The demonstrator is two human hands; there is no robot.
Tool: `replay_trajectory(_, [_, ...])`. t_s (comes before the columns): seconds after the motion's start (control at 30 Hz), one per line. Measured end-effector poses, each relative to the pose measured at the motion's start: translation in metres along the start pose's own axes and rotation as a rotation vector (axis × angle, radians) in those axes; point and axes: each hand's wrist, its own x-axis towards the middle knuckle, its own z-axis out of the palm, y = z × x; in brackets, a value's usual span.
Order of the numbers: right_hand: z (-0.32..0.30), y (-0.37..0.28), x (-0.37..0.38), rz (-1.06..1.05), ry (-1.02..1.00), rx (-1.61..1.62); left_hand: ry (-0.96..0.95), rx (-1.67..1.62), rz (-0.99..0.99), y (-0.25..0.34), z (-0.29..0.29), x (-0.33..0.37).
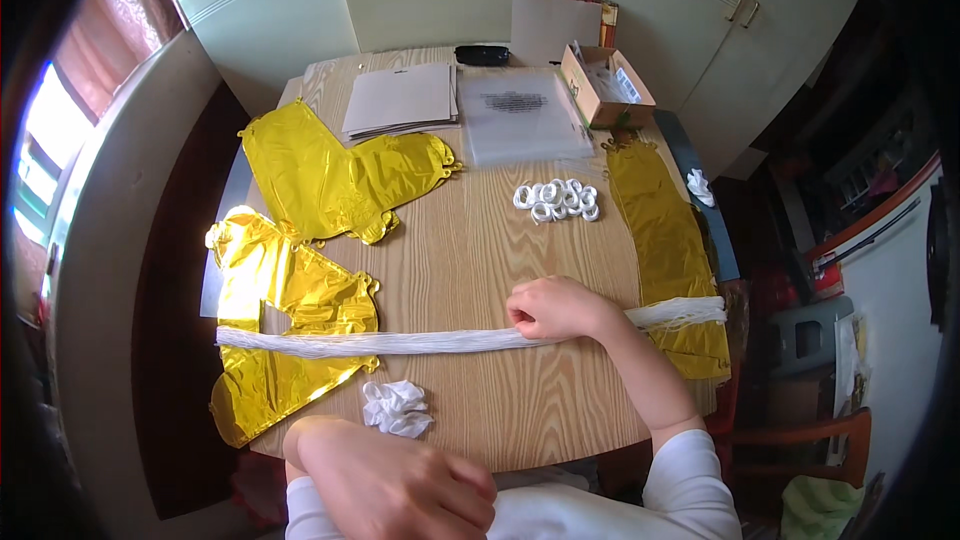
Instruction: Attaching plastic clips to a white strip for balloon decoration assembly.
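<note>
A long bundle of white string (pixel 400 342) stretches across the table from left to right. My right hand (pixel 555 307) is closed, its fingers curled, over the bundle's right half. Whether it grips strands is hidden. Low at the table's front edge, near my body, is my left hand (pixel 400 480), its fingers curled in and their tips out of sight. Just beyond it lies a crumpled white cloth or glove (pixel 397 408). The bundle's left end crosses a gold foil balloon (pixel 300 285); its right end lies over another gold foil piece (pixel 665 230).
A larger gold foil balloon (pixel 340 175) lies at far left. Grey card sheets (pixel 400 100), clear plastic bags (pixel 520 120), and a cardboard box (pixel 610 112) with packets stand at the back. Several white string coils (pixel 556 200) sit mid-table. A black object (pixel 482 55) lies behind.
</note>
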Motion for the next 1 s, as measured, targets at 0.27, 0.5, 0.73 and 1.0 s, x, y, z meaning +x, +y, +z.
replay_trajectory(0.27, [-0.005, 0.002, -0.001, -0.010, -0.018, 0.087, 0.043, -0.058, 0.035, -0.003, -0.002, 0.001])
replay_trajectory(0.5, [-0.001, 0.002, 0.001, 0.001, 0.042, 0.164, -0.020, 0.009, -0.016, -0.003, -0.001, 0.000])
replay_trajectory(0.73, [0.006, 0.001, 0.006, 0.001, 0.033, 0.097, -0.097, 0.033, -0.138, -0.012, -0.011, -0.007])
replay_trajectory(1.0, [-0.004, 0.001, -0.001, -0.031, 0.063, 0.200, 0.211, 0.600, -0.974, -0.081, -0.037, -0.057])
